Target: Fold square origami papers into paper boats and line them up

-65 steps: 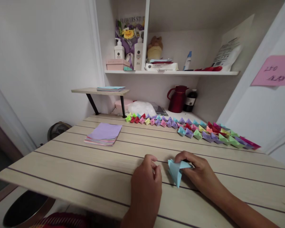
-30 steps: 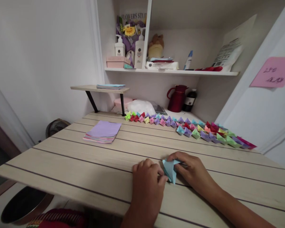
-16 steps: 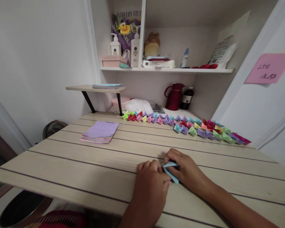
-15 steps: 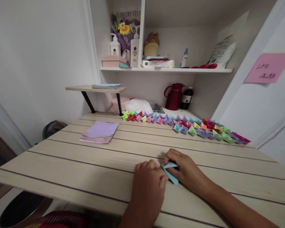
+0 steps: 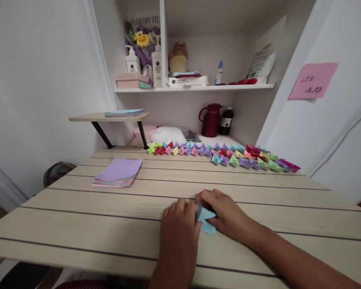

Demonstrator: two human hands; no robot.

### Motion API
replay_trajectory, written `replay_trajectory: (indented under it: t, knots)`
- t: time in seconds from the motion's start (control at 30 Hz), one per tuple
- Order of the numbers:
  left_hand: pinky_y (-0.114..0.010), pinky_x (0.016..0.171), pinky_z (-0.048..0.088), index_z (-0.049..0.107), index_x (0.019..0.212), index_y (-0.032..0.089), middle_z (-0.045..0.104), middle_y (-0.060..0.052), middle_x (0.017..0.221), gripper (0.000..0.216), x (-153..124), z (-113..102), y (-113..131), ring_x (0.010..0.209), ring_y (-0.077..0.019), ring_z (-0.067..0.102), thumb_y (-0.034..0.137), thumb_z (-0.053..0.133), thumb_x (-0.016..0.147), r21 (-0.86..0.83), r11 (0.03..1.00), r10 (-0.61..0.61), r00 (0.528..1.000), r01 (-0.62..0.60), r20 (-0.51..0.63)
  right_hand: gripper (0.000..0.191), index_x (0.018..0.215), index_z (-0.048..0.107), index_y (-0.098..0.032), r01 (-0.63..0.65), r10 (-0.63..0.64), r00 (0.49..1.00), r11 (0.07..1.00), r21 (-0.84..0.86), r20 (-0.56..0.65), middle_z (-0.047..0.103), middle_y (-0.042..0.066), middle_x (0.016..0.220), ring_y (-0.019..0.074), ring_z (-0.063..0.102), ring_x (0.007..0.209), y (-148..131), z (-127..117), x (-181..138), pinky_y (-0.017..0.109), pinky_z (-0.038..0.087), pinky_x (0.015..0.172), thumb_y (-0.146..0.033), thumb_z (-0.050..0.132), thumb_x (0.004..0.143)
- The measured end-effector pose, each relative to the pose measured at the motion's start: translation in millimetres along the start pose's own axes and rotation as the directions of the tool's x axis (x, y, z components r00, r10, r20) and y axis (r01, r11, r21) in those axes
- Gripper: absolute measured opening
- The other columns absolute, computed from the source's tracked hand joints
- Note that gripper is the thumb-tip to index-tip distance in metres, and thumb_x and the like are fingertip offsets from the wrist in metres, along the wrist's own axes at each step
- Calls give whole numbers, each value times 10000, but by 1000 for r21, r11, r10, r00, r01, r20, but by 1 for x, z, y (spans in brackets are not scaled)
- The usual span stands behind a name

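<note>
A small sheet of light blue folded paper (image 5: 207, 220) lies low over the front middle of the wooden table, between my two hands. My left hand (image 5: 179, 220) grips its left edge, fingers curled and thumb along the near side. On the far right side, my right hand (image 5: 221, 208) pinches the paper with bent fingers, its thumb against the fold. My fingers hide part of the folds. Farther back, rows of small folded paper boats (image 5: 201, 150) in many colours stand across the table. To the left rests a stack of square paper (image 5: 118, 171), purple on top.
A raised wooden shelf (image 5: 93, 117) at the back left carries more paper sheets (image 5: 124, 112). Behind the boats stand a dark red jug (image 5: 211, 120) and a dark bottle (image 5: 226, 121). A pink note (image 5: 313, 81) is stuck on the right wall.
The view has shifted, so the background sits farther left. Between my hands the blue paper has turned and shows a broader face; both hands still hold it.
</note>
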State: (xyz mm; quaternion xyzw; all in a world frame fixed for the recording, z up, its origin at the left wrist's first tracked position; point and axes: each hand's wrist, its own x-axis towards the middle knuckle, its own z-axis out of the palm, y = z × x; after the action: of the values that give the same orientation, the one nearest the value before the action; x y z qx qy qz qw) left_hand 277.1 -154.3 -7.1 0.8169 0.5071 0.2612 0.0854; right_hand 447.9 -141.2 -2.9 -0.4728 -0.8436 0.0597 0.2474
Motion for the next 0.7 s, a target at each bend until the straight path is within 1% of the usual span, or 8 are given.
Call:
replay_trajectory:
  t: [0.1,0.17,0.27,0.37,0.43,0.57,0.63,0.7]
  knots:
    - [-375,761,398,631,917,239,626,-26,969,189,1,8,-4,893,-232,563,139,658,759,118,993,20,1000,-22,15,447,1072,542,-220,-16,15,1000,996,83,10,612,-4,835,173,544,753,-1,-4,1,285,401,705,-22,582,674]
    - [-370,729,385,646,868,239,632,-28,929,151,1,15,-7,867,-237,554,140,655,754,187,982,37,999,-38,5,452,1104,551,-223,-12,8,1000,988,155,24,586,-12,812,159,544,736,0,-8,1,278,416,709,-29,583,697]
    - [-364,691,369,655,798,224,641,-39,892,94,3,19,-9,842,-238,545,138,627,771,258,964,56,998,-58,15,507,1135,553,-232,-1,-12,999,964,265,48,587,19,964,166,557,851,3,-17,-1,269,443,754,-35,618,672]
    - [-367,688,373,663,821,223,647,-43,925,111,3,15,-6,855,-240,547,144,585,810,266,960,77,995,-92,66,525,1135,547,-241,-5,-15,998,949,315,60,554,45,1106,189,534,982,6,-24,-6,275,448,807,-48,646,656]
    - [-370,699,383,667,843,224,647,-40,938,118,3,10,-3,866,-239,551,148,579,820,257,962,74,994,-94,86,475,1075,553,-236,-22,10,999,958,285,42,555,39,1071,186,530,944,8,-26,-8,272,442,780,-39,640,652]
    - [-371,725,404,656,840,210,647,-38,939,76,2,4,1,867,-237,559,163,602,815,260,964,26,996,-48,88,249,848,538,-206,-64,68,997,987,146,-25,562,1,854,153,504,745,12,-23,-10,255,384,671,-31,605,684]
    - [-378,747,415,643,853,201,642,-40,939,66,0,2,4,886,-246,562,165,601,817,255,966,21,997,-41,81,166,766,540,-200,-57,62,997,994,93,-44,564,-12,772,148,504,709,14,-20,-10,270,363,690,-51,598,723]
    - [-385,763,424,628,876,193,636,-47,930,88,-1,1,7,899,-255,566,144,598,809,236,972,-10,999,-3,53,128,751,571,-202,-47,52,997,995,86,-49,590,-12,753,152,531,722,16,-18,-10,290,358,736,-77,601,754]
